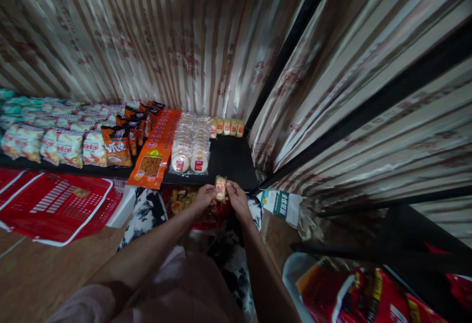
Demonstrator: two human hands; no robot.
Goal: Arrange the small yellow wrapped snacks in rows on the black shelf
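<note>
Room: striped foil-like wall covering [177,43] fills top of frame, black uprights betw panels.
Shelf: black shelf [230,158] mid-frame, bare at right end; snack bags [70,146] at left, orange strip packs [155,151], clear round-cake packs [191,146], small row at back.
Basket: red basket [55,207] lower left, on floor.
Hands: left hand [204,196] & right hand [236,197] both pinch one small snack pack [220,188], centre frame, just off shelf front edge.
Tip: keep pack upright, label fwd, set down beside back row w/o knocking it.
</note>
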